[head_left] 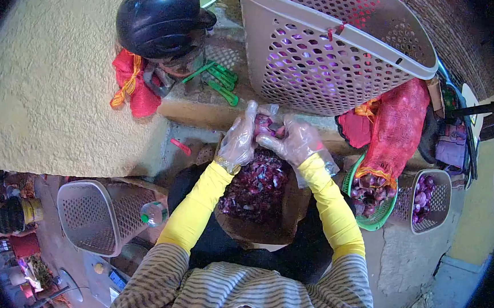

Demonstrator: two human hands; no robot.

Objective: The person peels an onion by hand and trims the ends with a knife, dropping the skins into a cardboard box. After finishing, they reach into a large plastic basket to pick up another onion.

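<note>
1. Head view: two hands in clear plastic gloves meet above the lap. Yellow sleeves cover the forearms, and a grey striped top shows below.
2. The left hand point(238, 139) is closed around one side of a round, purple-red onion point(264, 126); the right hand point(302, 142) closes on its other side, thumb reaching across. The onion is between them, near the middle of the view.
3. The step in hand looks like close finger work on the onion's surface. The gloves hide part of it, so how much skin is loose cannot be told.
4. Directly below lies a heap of dark purple papery skins and scraps point(256, 189), held in a brown container point(253, 234) at the lap.
5. From this grip, the next move calls for steady support from the left hand and light, precise pressure from the right fingertips, as the smooth onion could slip in plastic gloves.
6. To the right, a red mesh sack point(401, 124) leans over a round green plastic basket point(378, 225) of onions. Ahead stands a large beige perforated basket point(255, 40), purple showing through its holes.
</note>
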